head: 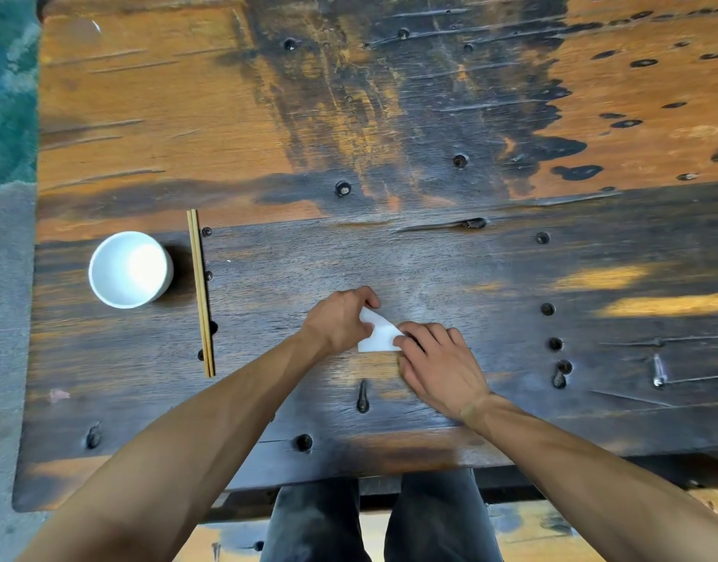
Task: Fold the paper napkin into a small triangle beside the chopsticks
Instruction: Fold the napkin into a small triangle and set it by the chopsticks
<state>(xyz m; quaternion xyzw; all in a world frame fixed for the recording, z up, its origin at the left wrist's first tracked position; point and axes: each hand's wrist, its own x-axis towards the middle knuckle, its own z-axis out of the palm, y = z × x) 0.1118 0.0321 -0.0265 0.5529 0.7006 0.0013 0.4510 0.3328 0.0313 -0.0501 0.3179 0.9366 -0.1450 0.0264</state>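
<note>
- paper napkin (379, 332): plain white
- bowl (131, 269): white, glossy
- chopsticks (201, 294): pale tan wood
- table (389, 135): worn orange-brown w/ black blotches, dark studs
- rug (8, 87): teal, mottled

There is one view only, from the person's head, looking almost straight down over the near edge of the wooden table (389, 245). It sits close above both hands, where they meet at the paper napkin (379, 332). The wide lens takes in the forearms, the knees below and the floor left.
</note>
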